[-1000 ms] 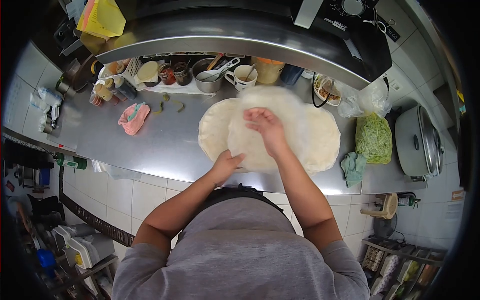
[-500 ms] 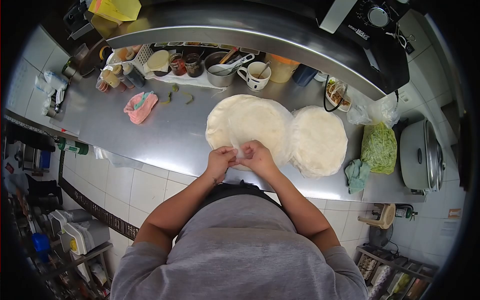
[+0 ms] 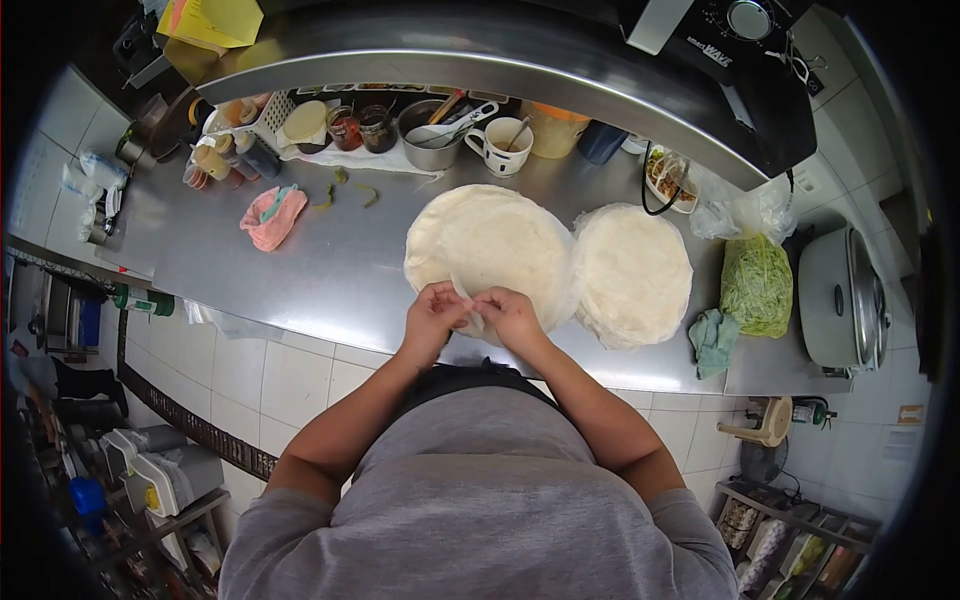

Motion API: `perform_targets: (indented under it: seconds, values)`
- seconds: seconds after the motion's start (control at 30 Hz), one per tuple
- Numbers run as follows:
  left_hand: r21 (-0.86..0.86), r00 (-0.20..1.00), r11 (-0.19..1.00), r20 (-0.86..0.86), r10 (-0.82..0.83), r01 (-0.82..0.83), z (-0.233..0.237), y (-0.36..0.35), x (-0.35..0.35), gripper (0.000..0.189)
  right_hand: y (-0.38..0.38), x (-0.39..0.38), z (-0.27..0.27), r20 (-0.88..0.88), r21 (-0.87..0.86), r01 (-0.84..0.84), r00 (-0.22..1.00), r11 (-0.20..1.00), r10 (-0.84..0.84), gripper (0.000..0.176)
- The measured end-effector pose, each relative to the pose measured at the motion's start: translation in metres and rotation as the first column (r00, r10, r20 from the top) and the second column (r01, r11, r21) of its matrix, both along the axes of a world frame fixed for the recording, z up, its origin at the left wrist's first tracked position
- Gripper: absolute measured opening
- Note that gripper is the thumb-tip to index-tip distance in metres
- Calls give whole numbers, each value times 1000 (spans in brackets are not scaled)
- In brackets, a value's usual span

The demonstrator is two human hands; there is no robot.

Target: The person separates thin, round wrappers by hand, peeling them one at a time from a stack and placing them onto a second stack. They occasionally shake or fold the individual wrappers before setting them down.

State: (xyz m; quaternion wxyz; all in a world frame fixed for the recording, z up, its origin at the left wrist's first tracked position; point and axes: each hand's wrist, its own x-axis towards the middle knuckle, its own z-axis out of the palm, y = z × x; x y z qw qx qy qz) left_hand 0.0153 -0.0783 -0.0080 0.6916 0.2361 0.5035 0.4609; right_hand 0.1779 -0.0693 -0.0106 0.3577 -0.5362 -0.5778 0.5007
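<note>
A large stack of thin, round, pale dough wrappers [image 3: 510, 235] lies on the steel counter in front of me. My left hand [image 3: 434, 312] pinches the near edge of a top wrapper, a fold of which stands up between my hands. Close beside it, my right hand [image 3: 508, 314] is closed on the same raised edge, fingertips nearly touching those of the left. Just to the right sits a second round stack of wrappers [image 3: 635, 275], slightly smaller, touching or almost touching the first.
On the steel counter [image 3: 330, 270] lie a pink cloth [image 3: 273, 217] and green scraps at left. Behind stand a white mug [image 3: 502, 147], a steel pot [image 3: 432, 152] and jars. To the right are a bag of green shreds [image 3: 757, 285], a green cloth [image 3: 714, 342] and a lidded cooker [image 3: 838, 305].
The loose top wrapper's edge, earlier lying across the right part of the stack, is now raised in a fold between my hands. My left hand has turned slightly upward.
</note>
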Motion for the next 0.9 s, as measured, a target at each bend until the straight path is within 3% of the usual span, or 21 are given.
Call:
perform_targets:
  seconds: [0.03, 0.07, 0.2, 0.27, 0.33, 0.4, 0.43, 0.6, 0.73, 0.9]
  values:
    - [186, 989, 980, -146, -38, 65, -7, -5, 1, 37, 1, -1, -2, -108, -138, 1, 994, 990, -16, 8]
    - [353, 955, 923, -294, -48, 155, -13, -8, 1, 44, 1, -1, -4, -110, -139, -3, 994, 990, -12, 8]
    - [386, 896, 891, -441, -51, 240, -15, -10, -1, 53, -2, -9, -1, -204, -214, -37, 979, 976, -8, 7]
    - [393, 905, 893, -423, -36, 219, -24, -12, -2, 52, -2, -12, -2, -232, -215, -40, 973, 976, -11, 9]
    - [400, 914, 895, -405, -21, 199, -23, -12, -3, 51, 0, -14, -5, -408, -224, -46, 912, 973, -51, 18]
    - [330, 979, 939, -201, -24, 91, -23, -12, -3, 40, 0, -13, -5, -460, -248, -37, 884, 968, -84, 21]
    - [330, 979, 940, -202, -23, 90, -23, -13, -4, 40, 1, -13, -4, -508, -273, -29, 853, 962, -118, 25]
    - [202, 994, 978, -112, -18, 40, -22, -14, -11, 17, 1, -14, -5, -503, -257, -57, 860, 965, -83, 26]
    - [177, 997, 984, -73, 10, 3, -15, -14, -9, 16, 1, -13, -5, -490, -258, -54, 868, 965, -82, 27]
    - [99, 982, 992, -180, -62, 81, -12, -11, -9, 18, -1, -16, -5, -414, -206, 0, 906, 978, -87, 28]
